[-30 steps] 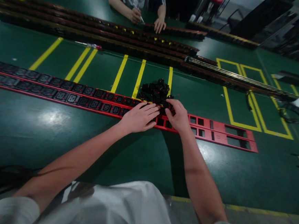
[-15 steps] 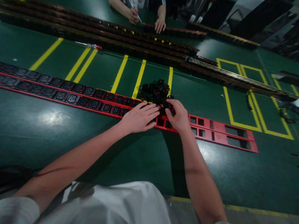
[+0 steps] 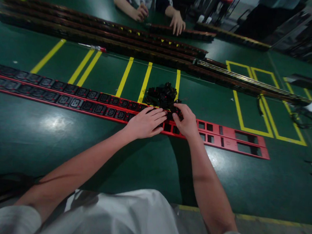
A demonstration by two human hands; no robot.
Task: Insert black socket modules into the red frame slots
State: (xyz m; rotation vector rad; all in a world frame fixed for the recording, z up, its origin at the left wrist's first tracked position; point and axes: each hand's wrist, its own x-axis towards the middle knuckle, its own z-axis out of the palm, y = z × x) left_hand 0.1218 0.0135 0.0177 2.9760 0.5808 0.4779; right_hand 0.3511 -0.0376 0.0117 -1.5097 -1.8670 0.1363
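Observation:
A long red strip [image 3: 232, 139] with rectangular cut-outs lies across the green table; black sockets [image 3: 65, 99] fill its left part, and its right part has bare openings. My left hand [image 3: 144, 122] rests flat on the strip, fingers stretched out over the last filled sockets. My right hand [image 3: 186, 120] is just right of it, fingers curled and pinching a black socket [image 3: 175, 113] at the strip's far edge. A small heap of loose black sockets [image 3: 162, 94] sits just behind both hands.
Several long dark strips [image 3: 103, 37] lie across the far side of the table. Another person's hands [image 3: 177, 22] rest on one of them. A red-handled tool [image 3: 94, 47] lies at the left. Yellow lines mark the table; black cables [image 3: 304, 119] lie at the right.
My hands have stayed in place. The other person's hand at the far strips has shifted to the right, and their other hand has closed up.

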